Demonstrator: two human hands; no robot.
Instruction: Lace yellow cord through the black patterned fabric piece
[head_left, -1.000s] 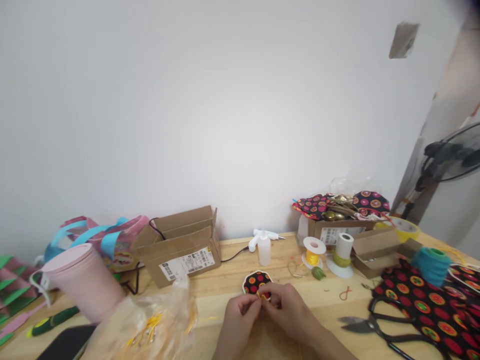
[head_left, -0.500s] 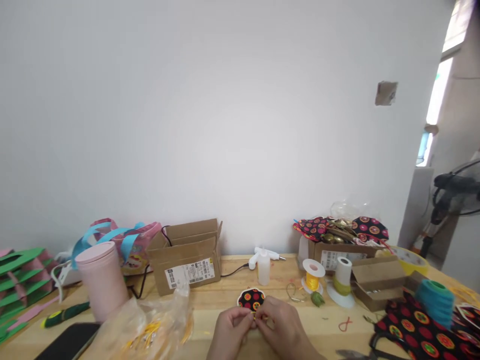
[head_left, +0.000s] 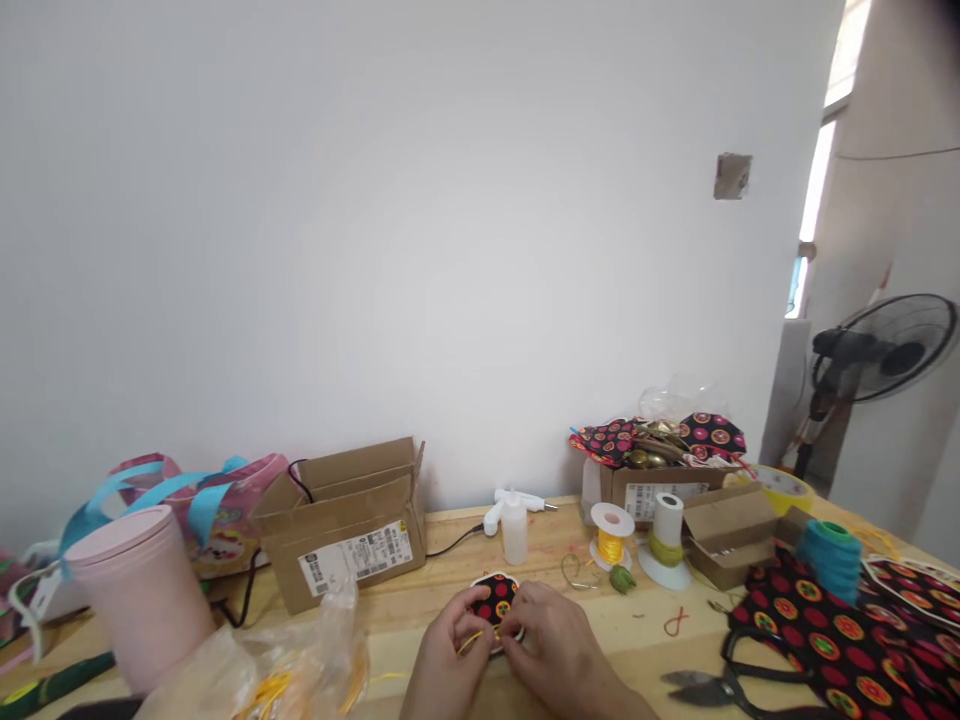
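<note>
A small black fabric patch with round red and orange motifs and a pale rim lies at the front middle of the table. My left hand is closed at its lower left side, a thin yellow cord pinched between thumb and forefinger. From the right, my right hand meets it with thumb and fingertips pressed together over the patch's lower edge. What those right fingertips hold is hidden. Both hands touch or nearly touch at the cord.
Behind the patch stand a white squeeze bottle and a white hot-tool. Right are a yellow cord spool, black scissors, patterned fabric and a filled box. Left are a cardboard box, plastic bag and pink canister.
The view has swung right, so table things sit further left and more of the fan and scissors shows. My fingers have shifted slightly, and yellow cord now shows at my left fingertips.
</note>
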